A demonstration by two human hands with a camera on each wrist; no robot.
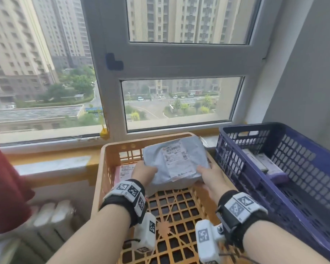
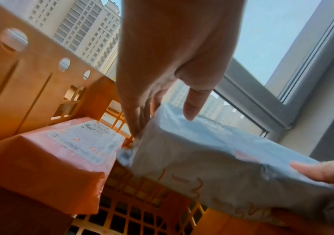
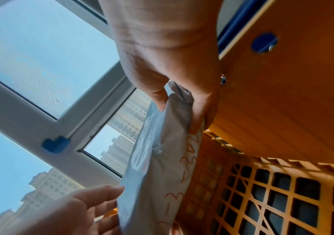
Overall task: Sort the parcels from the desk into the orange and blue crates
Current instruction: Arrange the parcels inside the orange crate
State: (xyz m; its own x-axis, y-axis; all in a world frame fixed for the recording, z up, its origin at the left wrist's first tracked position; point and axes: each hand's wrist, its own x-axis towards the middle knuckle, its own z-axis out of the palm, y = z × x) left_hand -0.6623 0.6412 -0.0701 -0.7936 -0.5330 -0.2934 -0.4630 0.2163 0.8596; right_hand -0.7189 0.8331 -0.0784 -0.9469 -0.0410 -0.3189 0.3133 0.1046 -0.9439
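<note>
Head: both hands, L [image 1: 144,173] and R [image 1: 211,175], clamped on grey parcel [image 1: 174,161] inside orange crate [image 1: 103,168]; blue crate [image 1: 236,159] off to R. L wrist: pink parcel [image 2: 57,152] just L of the hands. R wrist: thumb + fingers [image 3: 202,111] pinched the parcel edge. Best lowered flat beside pink, released both sides together.

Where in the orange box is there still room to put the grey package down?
The orange crate has bare lattice floor on the near side, below the grey parcel both hands hold. The far left corner is crowded by a pink parcel. The blue crate holds boxes at its far end.
</note>
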